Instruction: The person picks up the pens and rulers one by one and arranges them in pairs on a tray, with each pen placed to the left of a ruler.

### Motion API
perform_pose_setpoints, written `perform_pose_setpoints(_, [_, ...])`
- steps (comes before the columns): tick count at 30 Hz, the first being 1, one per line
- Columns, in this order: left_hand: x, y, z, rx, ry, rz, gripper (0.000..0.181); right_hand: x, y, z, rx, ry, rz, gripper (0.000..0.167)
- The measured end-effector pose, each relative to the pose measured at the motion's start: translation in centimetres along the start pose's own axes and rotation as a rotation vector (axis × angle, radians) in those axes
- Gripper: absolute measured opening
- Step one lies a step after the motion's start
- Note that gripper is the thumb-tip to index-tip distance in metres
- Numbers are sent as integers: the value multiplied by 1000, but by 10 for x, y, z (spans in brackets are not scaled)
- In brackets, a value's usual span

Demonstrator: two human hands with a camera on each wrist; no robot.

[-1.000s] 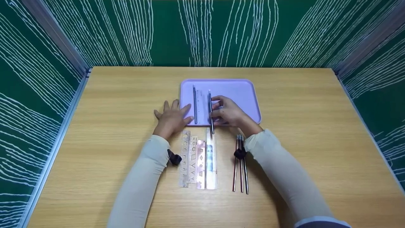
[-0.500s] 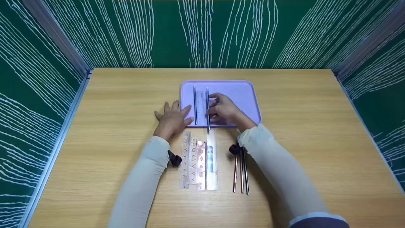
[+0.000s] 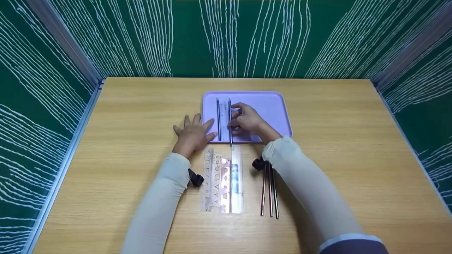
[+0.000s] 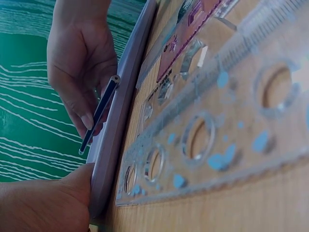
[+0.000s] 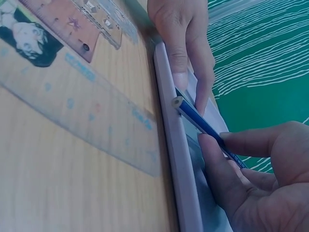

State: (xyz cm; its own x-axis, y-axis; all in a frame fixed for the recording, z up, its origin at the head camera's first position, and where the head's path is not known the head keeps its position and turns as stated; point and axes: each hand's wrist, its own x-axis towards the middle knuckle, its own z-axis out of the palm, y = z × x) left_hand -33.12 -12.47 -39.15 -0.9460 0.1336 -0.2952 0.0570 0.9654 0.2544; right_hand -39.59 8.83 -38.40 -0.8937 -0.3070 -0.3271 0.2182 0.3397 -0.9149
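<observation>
My right hand [image 3: 249,120] pinches a dark blue pencil [image 5: 203,122] between thumb and fingers over the lilac tray [image 3: 263,100]. The pencil's near end reaches past the tray's front rim; whether it touches the tray, I cannot tell. Just left of it in the tray lie a clear ruler [image 3: 222,118] and another dark pencil [image 3: 219,120], roughly parallel. With fingers spread, my left hand [image 3: 192,137] rests at the tray's left edge, thumb and forefinger over the rim. The left wrist view also catches the held pencil [image 4: 100,113] from its near end.
In front of the tray, side by side, lie a clear stencil ruler [image 3: 207,187], a second one [image 3: 216,183], a pink one [image 3: 225,187] and a wide clear ruler [image 3: 237,190]. Several pencils [image 3: 271,194] lie to their right, partly under the right wrist. Green walls enclose the table.
My right hand has shifted left with the pencil, bringing it beside the ruler in the tray and closer to parallel with it. The left hand stays in place.
</observation>
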Motion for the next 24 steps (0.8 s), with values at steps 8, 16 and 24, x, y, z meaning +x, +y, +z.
perform_pose_setpoints(8, [0,0,0,-2,-4,0,65,5,-4,0,-18,23,20,72])
perform_pose_setpoints(16, [0,1,0,14,5,-1,65,7,-7,2,-40,42,11,74])
perform_pose_setpoints(24, [0,1,0,3,-4,-7,64,7,-5,3,-121,75,23,75])
